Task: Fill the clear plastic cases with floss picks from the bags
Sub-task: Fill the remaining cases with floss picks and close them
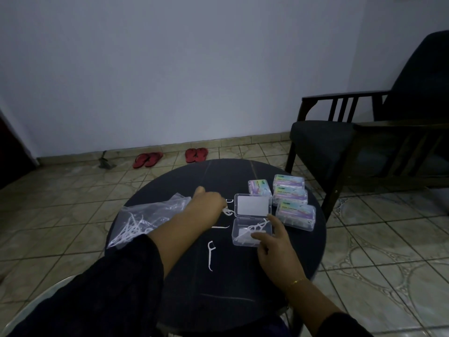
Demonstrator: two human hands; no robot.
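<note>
On round dark table — clear rectangular case

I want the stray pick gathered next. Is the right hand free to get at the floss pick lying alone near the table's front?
Probably yes. The lone floss pick lies bare on the table, just left of the right hand, with nothing between them. That hand only steadies the open case and would have to let go.
</note>
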